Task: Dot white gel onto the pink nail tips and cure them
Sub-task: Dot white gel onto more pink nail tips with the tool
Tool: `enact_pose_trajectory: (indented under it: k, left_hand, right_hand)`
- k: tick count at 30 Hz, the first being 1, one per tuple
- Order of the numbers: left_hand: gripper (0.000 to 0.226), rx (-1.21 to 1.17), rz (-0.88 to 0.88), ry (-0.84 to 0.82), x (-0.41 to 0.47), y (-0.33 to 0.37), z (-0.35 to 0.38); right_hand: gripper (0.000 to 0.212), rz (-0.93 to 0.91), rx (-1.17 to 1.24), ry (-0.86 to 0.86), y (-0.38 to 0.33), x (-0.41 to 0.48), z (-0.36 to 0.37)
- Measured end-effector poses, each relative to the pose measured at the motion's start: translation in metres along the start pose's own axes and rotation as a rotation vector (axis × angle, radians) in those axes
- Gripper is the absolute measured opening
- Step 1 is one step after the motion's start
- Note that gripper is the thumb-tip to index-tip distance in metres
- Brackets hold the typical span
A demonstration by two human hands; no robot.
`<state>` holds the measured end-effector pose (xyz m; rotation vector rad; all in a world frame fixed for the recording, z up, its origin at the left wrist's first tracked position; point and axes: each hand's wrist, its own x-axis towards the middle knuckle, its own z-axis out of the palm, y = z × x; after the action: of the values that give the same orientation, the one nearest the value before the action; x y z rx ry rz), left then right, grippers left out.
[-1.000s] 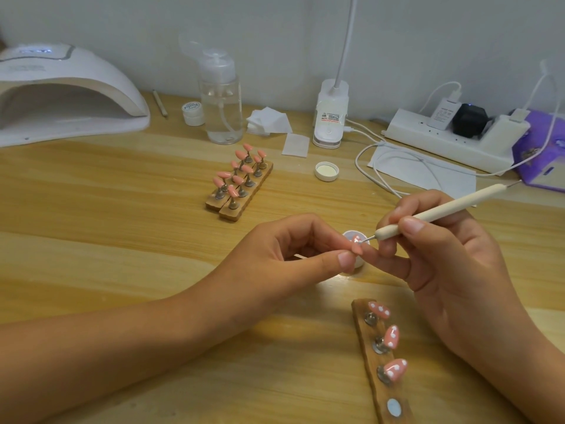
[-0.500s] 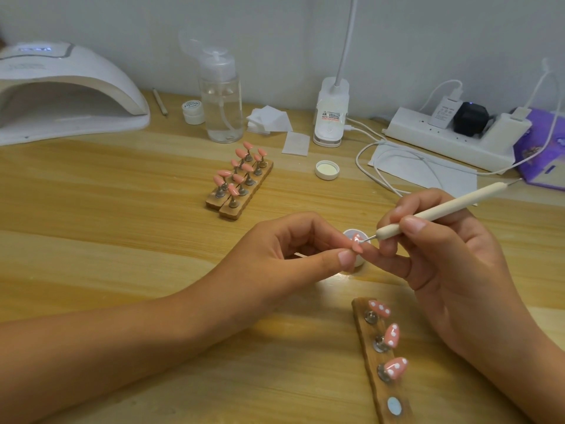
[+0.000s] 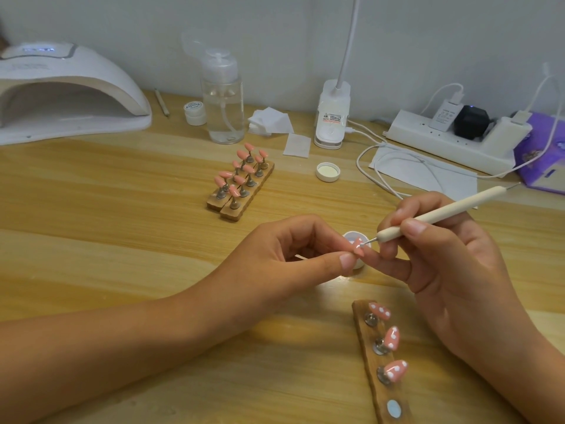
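Observation:
My left hand (image 3: 287,255) pinches a pink nail tip (image 3: 357,246) between thumb and fingers at the table's middle. My right hand (image 3: 440,261) grips a cream dotting pen (image 3: 440,214), and its metal point touches that tip. Just behind them sits a small white gel pot (image 3: 354,237), partly hidden by my fingers. A wooden holder strip (image 3: 367,341) near the front carries three pink tips with white dots (image 3: 392,338) and one bare magnet. Two wooden holders with several plain pink tips (image 3: 241,179) stand further back.
A white curing lamp (image 3: 67,90) stands at the back left. A clear pump bottle (image 3: 223,99), a small jar (image 3: 194,113), wipes (image 3: 270,120), a lamp base (image 3: 331,117), a pot lid (image 3: 327,172), a power strip (image 3: 452,139) and cables line the back.
The pen tip has shifted slightly over the held nail tip. Both hands stay almost in place.

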<state>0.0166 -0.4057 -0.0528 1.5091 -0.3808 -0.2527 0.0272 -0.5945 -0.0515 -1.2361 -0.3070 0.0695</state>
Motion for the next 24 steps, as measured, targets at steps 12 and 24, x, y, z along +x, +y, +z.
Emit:
enact_pose_trajectory:
  k: [12, 24]
  left_hand:
    - [0.004, -0.015, -0.014, 0.022, 0.000, -0.001, -0.001]
    - [0.014, -0.145, -0.018, 0.103, 0.003, -0.004, -0.004]
  right_hand:
    - [0.005, -0.157, -0.098, 0.049, -0.002, 0.001, -0.009]
    - [0.011, -0.232, -0.855, 0.012, 0.004, 0.004, -0.014]
